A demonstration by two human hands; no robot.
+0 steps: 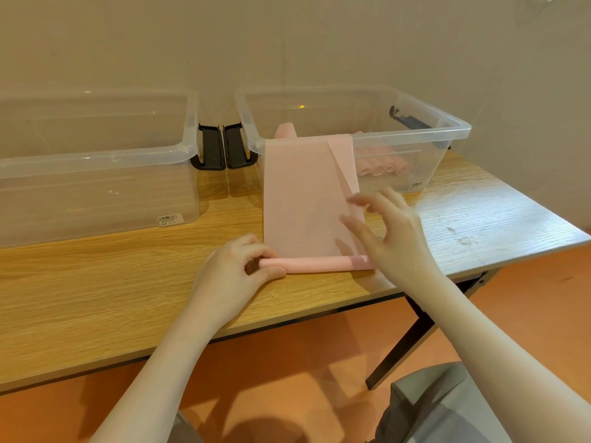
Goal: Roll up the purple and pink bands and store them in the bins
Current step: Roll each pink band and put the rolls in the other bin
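A pink band (300, 199) hangs out over the front rim of the right-hand clear bin (454, 129) and runs flat down the bench toward the viewer. Its near end is wound into a thin, tight roll (316, 263) lying crosswise on the wood. Several rolled pink bands (382, 166) lie side by side on that bin's floor, seemingly four or five through the hazy wall. The left clear bin (96, 155) stands beside it, open-topped.

Plain indoor workroom, kind unclear
Bare beige wall (287, 43), orange floor (287, 362), wood-grain bench (96, 282) carrying clear storage bins (96, 148).
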